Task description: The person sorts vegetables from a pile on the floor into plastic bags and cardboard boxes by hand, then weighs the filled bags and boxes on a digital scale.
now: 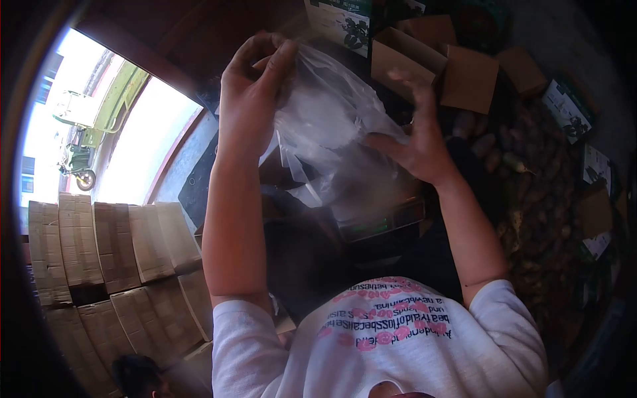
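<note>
- Brown cardboard cartons (119, 245) stand side by side in rows at the left, the largest mass in view.
- Dark, rounded produce (534, 179) lies heaped at the right, its kind hard to tell in the shadow.
- White cotton-looking T-shirt (398, 325), with pink and dark print, covers the person's torso at the bottom.
- An open carton (405, 60) sits beyond the right hand, flaps raised.
- The clear plastic bag (325, 109) hangs between the two hands, its upper left corner at the left fingertips and its right edge by the right thumb.
- The left hand (255, 86) pinches the bag between thumb and fingers.
- The right hand (424, 142) is spread, fingers lifted, thumb against the bag.
- A green-lit display (381, 225) glows just below the bag; whether they touch, I cannot tell.
</note>
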The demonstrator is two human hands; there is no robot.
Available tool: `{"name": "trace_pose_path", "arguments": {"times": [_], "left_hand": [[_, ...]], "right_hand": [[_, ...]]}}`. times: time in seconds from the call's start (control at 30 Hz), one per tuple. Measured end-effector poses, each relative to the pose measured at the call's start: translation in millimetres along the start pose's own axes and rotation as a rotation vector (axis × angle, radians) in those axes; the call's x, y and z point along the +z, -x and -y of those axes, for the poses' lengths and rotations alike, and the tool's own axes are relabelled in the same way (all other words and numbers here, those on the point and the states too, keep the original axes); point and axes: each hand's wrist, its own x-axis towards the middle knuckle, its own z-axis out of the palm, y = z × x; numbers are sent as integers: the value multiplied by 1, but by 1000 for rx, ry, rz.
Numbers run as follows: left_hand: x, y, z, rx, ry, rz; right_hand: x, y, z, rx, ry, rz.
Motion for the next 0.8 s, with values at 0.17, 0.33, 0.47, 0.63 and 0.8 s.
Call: {"name": "trace_pose_path", "arguments": {"times": [0.17, 0.33, 0.47, 0.63, 0.8], "left_hand": [[-8, 9, 10, 242, -984, 78], [-26, 51, 79, -34, -1491, 182], [-39, 64, 110, 156, -1160, 243], [-12, 79, 111, 197, -1073, 761], [19, 75, 230, -395, -1317, 1153]], "right_hand": [[25, -9, -35, 226, -209, 60], [-17, 5, -88, 283, -24, 71], [-46, 13, -118, 409, 129, 215], [-36, 12, -50, 95, 304, 516], [42, 40, -130, 32, 751, 1262]]}}
